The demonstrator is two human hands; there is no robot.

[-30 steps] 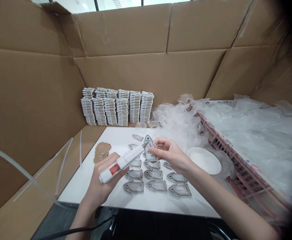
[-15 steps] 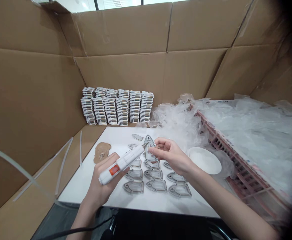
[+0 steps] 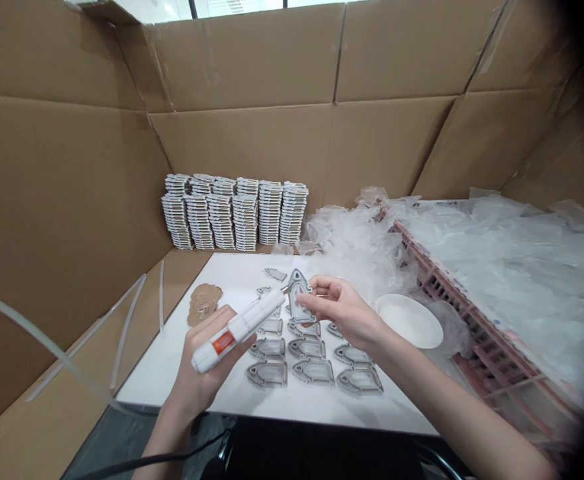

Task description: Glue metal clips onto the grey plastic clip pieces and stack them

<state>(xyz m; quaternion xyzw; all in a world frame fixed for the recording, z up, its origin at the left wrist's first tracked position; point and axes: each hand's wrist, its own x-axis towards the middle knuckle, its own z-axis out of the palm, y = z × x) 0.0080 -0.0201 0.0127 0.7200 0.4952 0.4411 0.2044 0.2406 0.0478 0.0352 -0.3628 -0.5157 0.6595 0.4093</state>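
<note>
My left hand (image 3: pixel 207 360) is wrapped round a white hot glue gun (image 3: pixel 245 325) with an orange patch on its body. Its thin metal tip meets the left edge of a grey, arch-shaped frame (image 3: pixel 299 303) with a pointed top, held upright. Thumb and fingers of my right hand (image 3: pixel 339 308) pinch that frame by its right side. Below both hands, several similar grey frames (image 3: pixel 313 371) lie in rows on the white board (image 3: pixel 182 373). The glue gun hides part of the rows.
Stacked white-edged frames (image 3: pixel 245 223) stand against the cardboard wall (image 3: pixel 242 147). A brown lump (image 3: pixel 203 303) lies at left, near translucent sticks (image 3: pixel 127 333). At right are a white bowl (image 3: pixel 409 321), clear plastic bags (image 3: pixel 362 247) and a pink crate (image 3: pixel 437 283). A black cord (image 3: pixel 172 459) runs below.
The glue gun in my left hand has shifted slightly left and down, its tip still at the frame's left edge. My right hand and the frame have barely moved.
</note>
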